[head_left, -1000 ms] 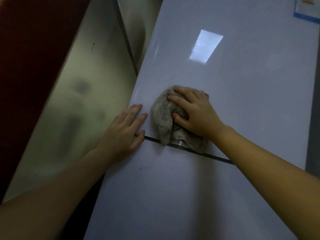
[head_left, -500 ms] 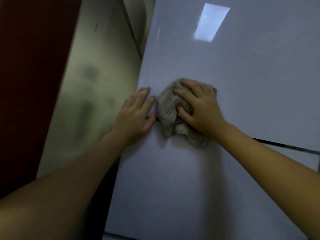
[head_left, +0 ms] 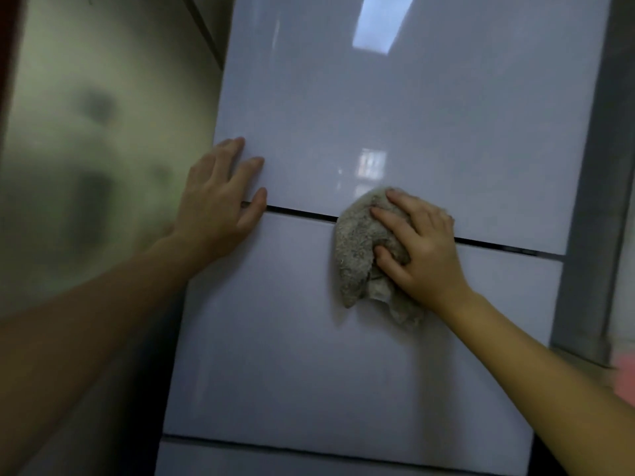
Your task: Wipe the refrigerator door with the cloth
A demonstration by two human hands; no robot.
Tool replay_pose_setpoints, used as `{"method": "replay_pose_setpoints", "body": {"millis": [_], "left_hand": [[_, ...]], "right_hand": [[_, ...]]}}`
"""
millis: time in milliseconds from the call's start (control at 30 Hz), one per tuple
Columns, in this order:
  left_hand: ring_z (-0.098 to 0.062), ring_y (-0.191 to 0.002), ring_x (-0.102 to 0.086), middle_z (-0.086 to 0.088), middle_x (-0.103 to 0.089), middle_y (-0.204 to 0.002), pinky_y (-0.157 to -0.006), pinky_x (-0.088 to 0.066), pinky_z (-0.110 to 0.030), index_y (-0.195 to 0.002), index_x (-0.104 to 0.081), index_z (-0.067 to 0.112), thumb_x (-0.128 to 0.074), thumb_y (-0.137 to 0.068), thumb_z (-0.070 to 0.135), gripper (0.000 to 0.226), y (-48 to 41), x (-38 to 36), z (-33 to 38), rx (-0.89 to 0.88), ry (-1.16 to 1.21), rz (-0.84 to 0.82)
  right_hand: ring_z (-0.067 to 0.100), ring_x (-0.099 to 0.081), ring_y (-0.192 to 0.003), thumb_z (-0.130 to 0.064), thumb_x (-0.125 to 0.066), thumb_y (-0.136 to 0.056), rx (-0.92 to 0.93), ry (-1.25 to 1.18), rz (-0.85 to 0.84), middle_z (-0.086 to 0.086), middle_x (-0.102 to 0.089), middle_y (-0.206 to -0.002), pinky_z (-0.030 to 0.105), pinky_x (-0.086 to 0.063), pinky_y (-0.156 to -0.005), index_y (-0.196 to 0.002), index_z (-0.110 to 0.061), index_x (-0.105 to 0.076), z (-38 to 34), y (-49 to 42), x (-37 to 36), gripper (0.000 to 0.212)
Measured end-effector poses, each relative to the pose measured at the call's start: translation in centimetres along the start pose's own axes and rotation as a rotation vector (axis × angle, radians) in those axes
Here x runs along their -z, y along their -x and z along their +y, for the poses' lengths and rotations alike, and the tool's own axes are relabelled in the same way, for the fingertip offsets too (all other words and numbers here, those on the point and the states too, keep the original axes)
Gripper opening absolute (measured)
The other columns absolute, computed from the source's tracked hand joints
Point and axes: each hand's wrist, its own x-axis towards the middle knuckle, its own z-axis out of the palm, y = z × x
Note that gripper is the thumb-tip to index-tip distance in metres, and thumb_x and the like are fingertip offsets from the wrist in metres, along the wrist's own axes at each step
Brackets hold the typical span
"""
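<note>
Cloth (head_left: 360, 249), grey and crumpled, lies pressed flat against the glossy pale refrigerator door (head_left: 395, 115), its long axis running roughly up and down the door: the rounded top sits just above the dark seam (head_left: 299, 212) between the upper panel and the panel below, and the ragged lower end hangs down onto that lower panel. The head view shows the right hand (head_left: 421, 250) on the cloth's right part, fingers curled and bunching the fabric, thumb low against it, the forearm coming in from the lower right. The left hand (head_left: 220, 204) is well apart from the cloth, at the door's left edge, palm flat on the surface with fingers spread and pointing up and to the right; it holds nothing, and its thumb lies across the seam. Its forearm reaches in from the lower left. A bright rectangular reflection (head_left: 378, 25) shows near the top of the upper panel. Left of the refrigerator stands a dull metallic surface (head_left: 103, 149) with blurred dark smudges.
</note>
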Motion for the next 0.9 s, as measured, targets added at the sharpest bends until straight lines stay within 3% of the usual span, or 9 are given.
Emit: {"method": "replay_pose_setpoints", "body": {"millis": [233, 567, 900], "left_hand": [[-0.044, -0.144, -0.038, -0.023, -0.039, -0.157, -0.114, -0.033, -0.053, -0.142, -0.052, 0.009, -0.040, -0.098, 0.043, 0.057, 1.7, -1.0, 2.6, -0.070, -0.027, -0.016], [-0.047, -0.144, -0.033, -0.026, -0.036, -0.156, -0.118, -0.026, -0.056, -0.144, -0.047, 0.007, -0.041, -0.097, 0.044, 0.060, 1.9, -2.7, 6.3, 0.010, -0.021, 0.041], [-0.046, -0.143, -0.038, -0.025, -0.037, -0.157, -0.113, -0.033, -0.055, -0.145, -0.048, 0.007, -0.039, -0.097, 0.041, 0.060, 2.1, -1.5, 4.3, -0.108, -0.083, -0.019]], "right_hand": [[0.031, -0.048, -0.137, -0.042, -0.058, -0.094, -0.089, 0.017, 0.008, 0.009, -0.049, -0.153, 0.050, -0.038, -0.110, -0.141, -0.019, -0.059, 4.5, 4.4, 2.5, 0.052], [0.029, -0.042, -0.140, -0.042, -0.051, -0.095, -0.312, 0.073, 0.036, 0.008, -0.044, -0.155, 0.044, -0.031, -0.115, -0.146, -0.020, -0.053, 9.8, 9.6, 5.9, 0.055], [0.029, -0.041, -0.140, -0.044, -0.052, -0.094, -0.277, 0.058, 0.044, 0.006, -0.044, -0.154, 0.049, -0.033, -0.113, -0.144, -0.023, -0.053, 7.5, 4.7, 3.8, 0.054]]}}
